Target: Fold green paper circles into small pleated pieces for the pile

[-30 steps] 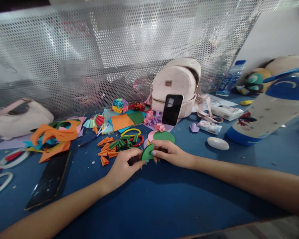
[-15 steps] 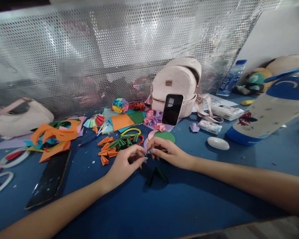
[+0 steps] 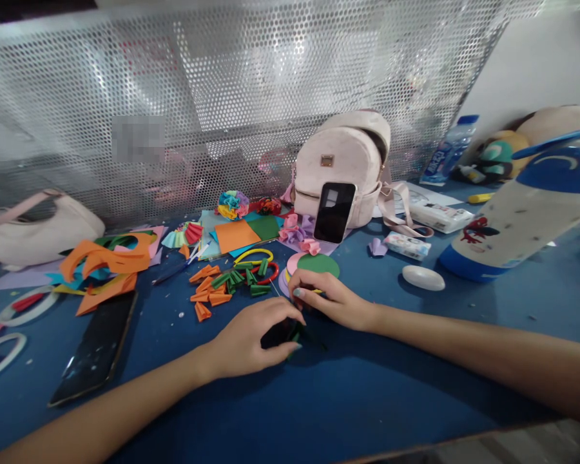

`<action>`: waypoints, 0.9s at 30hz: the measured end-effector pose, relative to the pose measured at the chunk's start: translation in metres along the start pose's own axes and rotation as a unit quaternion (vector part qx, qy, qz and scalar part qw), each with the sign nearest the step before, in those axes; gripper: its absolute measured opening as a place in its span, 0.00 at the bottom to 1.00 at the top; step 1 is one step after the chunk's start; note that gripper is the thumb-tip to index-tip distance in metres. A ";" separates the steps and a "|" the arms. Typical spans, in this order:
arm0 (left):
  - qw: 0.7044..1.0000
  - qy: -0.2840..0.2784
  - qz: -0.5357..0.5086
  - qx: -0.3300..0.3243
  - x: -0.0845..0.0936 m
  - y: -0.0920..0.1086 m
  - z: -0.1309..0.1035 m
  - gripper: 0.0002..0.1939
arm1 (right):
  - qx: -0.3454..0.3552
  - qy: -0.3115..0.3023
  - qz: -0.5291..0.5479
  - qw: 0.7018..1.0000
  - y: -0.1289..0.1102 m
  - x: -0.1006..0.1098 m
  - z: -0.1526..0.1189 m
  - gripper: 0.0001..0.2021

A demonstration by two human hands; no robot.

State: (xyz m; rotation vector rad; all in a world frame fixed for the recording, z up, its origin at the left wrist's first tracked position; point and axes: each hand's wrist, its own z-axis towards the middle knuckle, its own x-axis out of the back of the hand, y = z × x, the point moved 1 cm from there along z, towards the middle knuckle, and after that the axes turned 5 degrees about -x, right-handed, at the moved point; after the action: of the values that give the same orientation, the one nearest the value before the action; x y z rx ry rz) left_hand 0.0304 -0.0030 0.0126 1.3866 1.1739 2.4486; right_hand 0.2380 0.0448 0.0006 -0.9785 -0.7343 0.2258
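Note:
My left hand [image 3: 258,335] reaches over a dark green folded paper piece [image 3: 296,335] on the blue table, thumb and fingers apart on either side of it. Part of that piece is hidden behind the fingers. My right hand [image 3: 331,296] hovers just beyond, its thumb and forefinger pinched together. Whatever lies in the pinch is too small to make out; a thin pale line shows near its fingertips. Behind the hands are folded green paper pieces [image 3: 232,278], orange ones [image 3: 207,290] and a green paper disc [image 3: 321,263].
A phone [image 3: 96,348] lies at left near orange paper scraps [image 3: 111,258]. A second phone [image 3: 335,212] leans on a pale backpack [image 3: 341,154]. At right stand a large water bottle [image 3: 522,219] and a white oval case [image 3: 423,278]. A perforated metal screen [image 3: 241,84] rises behind.
My left hand has moved right and toward me, away from the right fingertips, to the green folded paper, with its fingers spread wider. My right hand has barely moved.

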 end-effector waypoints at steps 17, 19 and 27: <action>0.969 0.158 -0.125 0.144 0.004 -0.014 0.001 0.12 | 0.209 0.015 -0.316 0.925 -0.008 -0.011 -0.009 0.19; 0.967 0.162 -0.127 0.151 0.003 -0.016 0.000 0.14 | 0.201 0.030 -0.295 0.934 -0.008 -0.011 -0.009 0.16; 0.954 0.193 -0.171 0.153 0.003 -0.022 0.003 0.13 | 0.187 0.075 -0.304 0.931 -0.013 -0.009 -0.010 0.12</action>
State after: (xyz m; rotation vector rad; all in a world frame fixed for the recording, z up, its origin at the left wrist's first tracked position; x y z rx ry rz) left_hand 0.0244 0.0153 0.0008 0.6739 1.7696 2.4129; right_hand 0.2357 0.0268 0.0038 -0.3676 -0.7839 -0.2453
